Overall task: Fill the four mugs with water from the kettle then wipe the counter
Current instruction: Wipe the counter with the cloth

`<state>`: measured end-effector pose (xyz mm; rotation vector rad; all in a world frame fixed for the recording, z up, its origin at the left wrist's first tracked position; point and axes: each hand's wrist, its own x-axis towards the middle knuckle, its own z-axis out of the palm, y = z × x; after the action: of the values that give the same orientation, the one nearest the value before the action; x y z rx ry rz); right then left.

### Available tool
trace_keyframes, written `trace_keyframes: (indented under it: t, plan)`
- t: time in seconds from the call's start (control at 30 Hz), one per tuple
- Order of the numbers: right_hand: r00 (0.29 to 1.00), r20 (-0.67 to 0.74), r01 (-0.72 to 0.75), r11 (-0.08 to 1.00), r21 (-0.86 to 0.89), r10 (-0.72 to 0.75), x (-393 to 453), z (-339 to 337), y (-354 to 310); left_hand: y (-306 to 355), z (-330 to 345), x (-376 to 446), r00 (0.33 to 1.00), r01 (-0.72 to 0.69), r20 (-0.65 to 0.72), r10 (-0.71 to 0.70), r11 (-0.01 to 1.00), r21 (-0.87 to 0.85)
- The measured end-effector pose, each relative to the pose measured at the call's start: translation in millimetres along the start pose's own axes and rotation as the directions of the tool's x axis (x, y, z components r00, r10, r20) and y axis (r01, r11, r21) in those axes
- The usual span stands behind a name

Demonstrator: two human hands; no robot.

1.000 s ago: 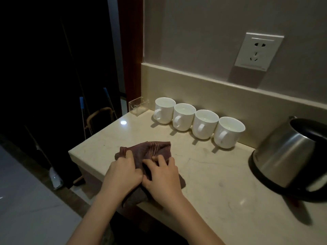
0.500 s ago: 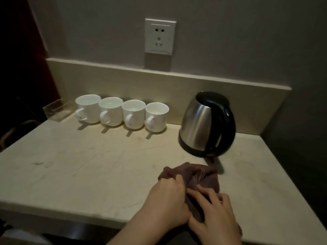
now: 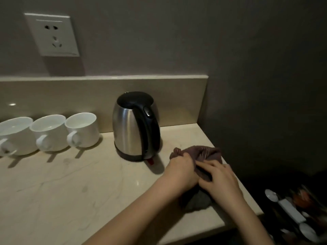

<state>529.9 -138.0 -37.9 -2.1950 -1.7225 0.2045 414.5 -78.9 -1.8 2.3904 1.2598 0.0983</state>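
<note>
A dark brown cloth (image 3: 207, 153) lies bunched on the pale stone counter (image 3: 70, 191) near its right end. My left hand (image 3: 182, 172) grips the cloth's left part, knuckles curled. My right hand (image 3: 221, 179) presses on it with fingers spread flat. A steel kettle (image 3: 136, 126) with a black handle and lid stands upright just left of the cloth, apart from it. Three white mugs (image 3: 51, 133) stand in a row at the left against the backsplash, holding water, handles toward me. A fourth mug is out of view.
A white wall socket (image 3: 53, 34) sits above the backsplash (image 3: 106, 92). A dark wall closes the counter's right end. Below the counter's right edge lies a dark tray with white plastic spoons (image 3: 290, 211) and packets.
Both hands have slid the cloth from the counter's left end, past the front of the kettle, to the right end. The view turned right with them.
</note>
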Motion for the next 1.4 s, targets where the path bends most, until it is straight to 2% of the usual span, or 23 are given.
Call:
trace_keyframes:
  t: [0.17,0.37,0.6,0.93,1.0,1.07,1.13,1.2,1.3,1.33,1.4]
  plan:
    - [0.999,0.013,0.044,0.998,0.045,-0.045,59.1,-0.2,6.1,-9.0,-8.0,46.4,0.994,0.098,-0.051,-0.1,0.995,-0.033]
    - [0.997,0.026,0.071,0.997,-0.031,-0.071,116.4,5.2,7.3,-23.6,-15.3,94.9,0.976,0.147,-0.164,-0.143,0.989,0.013]
    - [0.995,0.085,0.06,0.998,-0.028,-0.058,148.9,7.2,9.4,-27.1,-14.0,118.6,0.948,0.199,-0.261,-0.182,0.979,0.041]
    - [0.995,0.097,0.035,0.999,0.016,-0.037,142.5,5.1,6.7,-26.2,-12.4,117.3,0.947,0.196,-0.264,-0.183,0.98,0.025]
    - [0.997,0.077,0.008,0.998,0.069,-0.013,139.6,1.5,2.0,-24.5,-13.6,109.1,0.95,0.208,-0.245,-0.195,0.978,0.028]
    - [1.0,-0.005,0.008,0.984,0.18,-0.007,137.0,-4.3,-8.6,-17.5,-14.9,97.4,0.956,0.211,-0.219,-0.197,0.976,0.045]
    - [0.995,-0.1,0.019,0.917,0.398,0.023,136.3,-13.8,-26.0,-8.4,-17.6,84.8,0.958,0.158,-0.256,-0.133,0.984,0.078]
    - [0.991,-0.116,0.014,0.79,0.612,0.072,138.0,-25.6,-46.0,-1.2,-30.0,69.3,0.928,0.066,-0.372,-0.009,0.987,0.143]
    - [0.989,-0.147,0.107,0.591,0.8,0.02,143.0,-42.5,-76.0,3.0,-69.5,42.0,0.888,-0.044,-0.453,0.077,0.996,0.082]
    - [0.987,-0.162,0.132,0.522,0.843,0.011,143.3,-47.7,-86.1,2.0,-84.3,33.2,0.861,-0.09,-0.497,0.109,0.994,0.062]
    - [0.986,-0.168,0.151,0.388,0.909,0.01,143.9,-56.2,-106.8,-7.0,-109.7,17.9,0.754,-0.217,-0.635,0.168,0.976,0.0]
